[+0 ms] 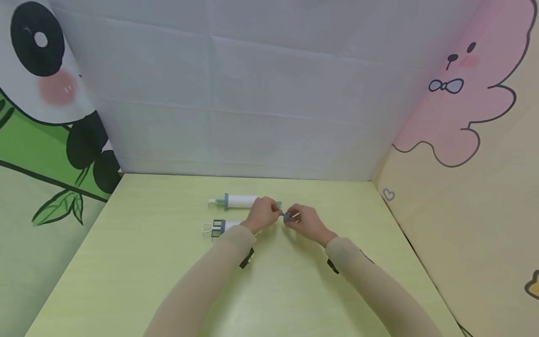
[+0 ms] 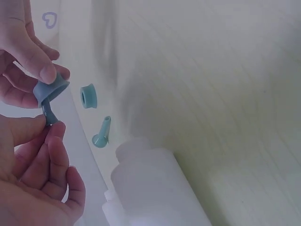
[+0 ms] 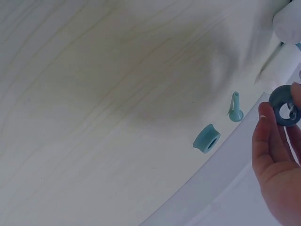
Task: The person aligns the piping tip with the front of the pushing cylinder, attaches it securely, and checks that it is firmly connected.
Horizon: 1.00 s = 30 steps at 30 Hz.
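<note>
My right hand [image 1: 307, 223] holds a blue-grey ring-shaped cap [image 2: 51, 89] between thumb and fingers. Close beside it, my left hand [image 1: 262, 214] pinches the flared end of a small blue-grey nozzle [image 2: 49, 113]. In the left wrist view the nozzle's thin part reaches up to the cap's opening; how far it goes in is hidden. A teal ring cap [image 3: 207, 138] and a teal nozzle [image 3: 235, 108] lie on the table below the hands.
Behind my left hand lies a white tube with a teal collar and plunger [image 1: 242, 201]. Nearer, a second white tube with a grey collar and white loop handle [image 1: 216, 228] is partly covered by my left arm. Walls bound the table [image 1: 126, 281].
</note>
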Each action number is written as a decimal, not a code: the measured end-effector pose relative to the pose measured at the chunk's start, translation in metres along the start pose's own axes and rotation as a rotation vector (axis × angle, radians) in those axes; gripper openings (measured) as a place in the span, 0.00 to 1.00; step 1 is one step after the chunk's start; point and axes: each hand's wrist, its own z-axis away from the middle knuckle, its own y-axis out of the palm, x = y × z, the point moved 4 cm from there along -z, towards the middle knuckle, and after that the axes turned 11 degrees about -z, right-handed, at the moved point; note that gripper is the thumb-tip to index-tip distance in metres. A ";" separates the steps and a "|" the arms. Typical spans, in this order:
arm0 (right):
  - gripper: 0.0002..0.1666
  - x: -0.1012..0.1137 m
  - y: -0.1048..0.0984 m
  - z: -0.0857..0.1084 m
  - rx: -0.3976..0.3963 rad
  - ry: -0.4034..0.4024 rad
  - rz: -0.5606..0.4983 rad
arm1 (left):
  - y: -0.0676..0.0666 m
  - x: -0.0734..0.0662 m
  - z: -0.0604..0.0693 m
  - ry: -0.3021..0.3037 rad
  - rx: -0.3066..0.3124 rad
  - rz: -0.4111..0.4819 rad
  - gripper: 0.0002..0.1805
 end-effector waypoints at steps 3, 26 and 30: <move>0.14 0.001 0.000 -0.001 -0.034 -0.004 -0.026 | -0.002 -0.001 0.000 -0.010 -0.004 0.046 0.06; 0.13 0.011 0.000 -0.004 -0.100 -0.031 -0.094 | -0.003 -0.002 0.001 -0.046 0.132 0.261 0.07; 0.14 0.012 0.000 -0.004 -0.118 -0.043 -0.089 | -0.003 -0.002 0.002 -0.039 0.137 0.280 0.08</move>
